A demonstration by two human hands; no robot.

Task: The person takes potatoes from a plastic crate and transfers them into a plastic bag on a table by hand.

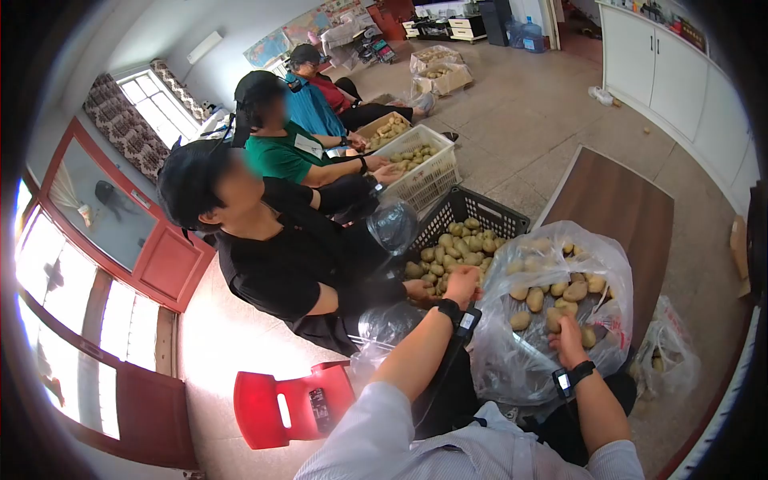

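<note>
My left hand is over the near right side of a black plastic crate full of potatoes. Its fingers are curled, and whatever they may hold is hidden. Inside a large clear plastic bag, my right hand has its fingers around a potato. More loose potatoes lie in the bag, close beyond that hand. Each of my wrists wears a dark band with a small device.
A co-worker in black sits at my left, hands by the crate. Further along, two more people sit by a white crate and a box of potatoes. A brown board, a red stool and a smaller plastic bag are nearby.
</note>
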